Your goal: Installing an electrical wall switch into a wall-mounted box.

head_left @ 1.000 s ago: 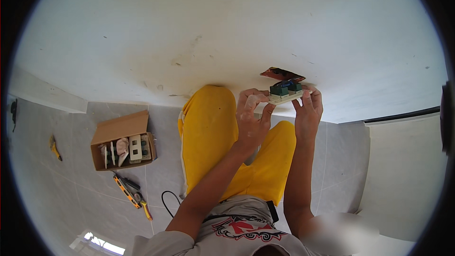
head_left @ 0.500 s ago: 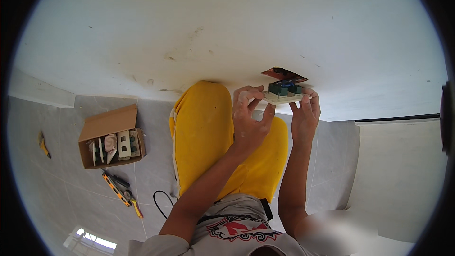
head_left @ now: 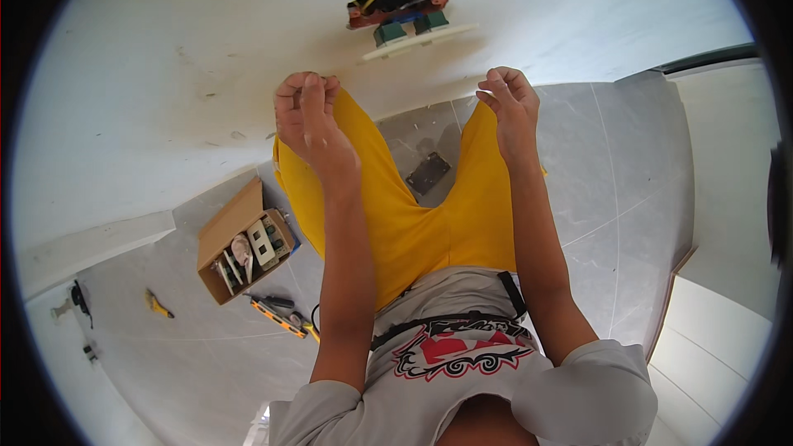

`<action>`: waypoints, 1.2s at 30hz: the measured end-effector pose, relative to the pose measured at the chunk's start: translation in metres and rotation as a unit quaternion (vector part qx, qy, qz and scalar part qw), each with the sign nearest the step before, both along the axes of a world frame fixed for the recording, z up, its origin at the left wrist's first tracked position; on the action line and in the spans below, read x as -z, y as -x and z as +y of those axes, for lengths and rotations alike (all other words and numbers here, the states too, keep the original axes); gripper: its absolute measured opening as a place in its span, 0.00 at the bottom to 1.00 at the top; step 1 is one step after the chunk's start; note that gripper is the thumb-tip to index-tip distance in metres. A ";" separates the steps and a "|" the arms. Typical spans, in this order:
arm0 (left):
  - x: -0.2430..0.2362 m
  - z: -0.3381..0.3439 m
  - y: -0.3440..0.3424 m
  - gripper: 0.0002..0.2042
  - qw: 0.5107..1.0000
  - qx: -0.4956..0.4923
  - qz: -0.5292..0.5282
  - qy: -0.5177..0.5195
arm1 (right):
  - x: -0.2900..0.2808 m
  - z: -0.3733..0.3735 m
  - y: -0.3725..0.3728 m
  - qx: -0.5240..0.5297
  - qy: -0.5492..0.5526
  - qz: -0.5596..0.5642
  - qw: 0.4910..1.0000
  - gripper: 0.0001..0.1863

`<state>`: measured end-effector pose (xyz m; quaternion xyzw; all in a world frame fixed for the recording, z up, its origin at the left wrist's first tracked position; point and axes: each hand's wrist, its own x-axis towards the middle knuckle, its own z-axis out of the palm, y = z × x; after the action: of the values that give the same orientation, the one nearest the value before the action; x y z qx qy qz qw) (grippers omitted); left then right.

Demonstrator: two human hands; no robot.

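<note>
A white socket plate (head_left: 419,43) with green module housings on its back hangs out in front of a rectangular red-lined wall box (head_left: 398,8). Blue wire shows between the plate and the opening, and neither hand touches it. Below and left of the plate, my left hand (head_left: 310,116) is closed, its thumb against curled fingers; whether something small is inside is hidden. My right hand (head_left: 510,107) is raised below and right of the plate, its fingers loosely bent with gaps between them and nothing visible in them.
An open cardboard box (head_left: 248,244) of plates and parts stands on the grey tile floor to the left. Near it lie an orange level (head_left: 278,316) and a yellow-handled tool (head_left: 159,304). A dark rectangular object (head_left: 428,173) lies between my knees.
Both hands have let go of the socket plate and drawn back, moving apart. The plate hangs by the wall opening. My view has shifted, and my knees are spread wider.
</note>
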<state>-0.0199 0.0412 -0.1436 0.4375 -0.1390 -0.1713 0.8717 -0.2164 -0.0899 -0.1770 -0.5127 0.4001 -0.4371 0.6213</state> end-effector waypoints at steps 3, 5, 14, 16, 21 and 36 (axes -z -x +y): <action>-0.011 0.001 -0.011 0.05 0.988 0.019 -0.138 -0.067 | 0.029 0.009 0.017 -0.022 -0.025 0.059 0.998 0.11; -0.022 0.005 -0.023 0.06 0.954 0.038 -0.257 -0.147 | 0.046 0.018 0.025 -0.027 -0.040 0.073 0.996 0.13; -0.081 0.035 -0.046 0.08 0.863 0.108 -0.448 -0.206 | 0.064 0.039 0.040 -0.111 -0.034 0.168 0.979 0.14; -0.089 0.040 -0.028 0.08 0.862 0.133 -0.453 -0.182 | 0.063 0.039 0.040 -0.117 -0.032 0.170 0.978 0.14; -0.067 0.019 0.016 0.10 0.895 0.049 -0.392 -0.208 | 0.066 0.042 0.035 -0.133 -0.024 0.159 0.978 0.14; -0.084 -0.054 0.004 0.32 0.573 0.030 -0.662 -0.482 | 0.073 0.048 0.030 -0.149 -0.007 0.191 0.970 0.13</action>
<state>-0.0237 -0.0130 -0.0595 0.7804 -0.5870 0.0986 0.1916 -0.2466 -0.0419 -0.2497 -0.6366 0.4334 -0.2305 0.5948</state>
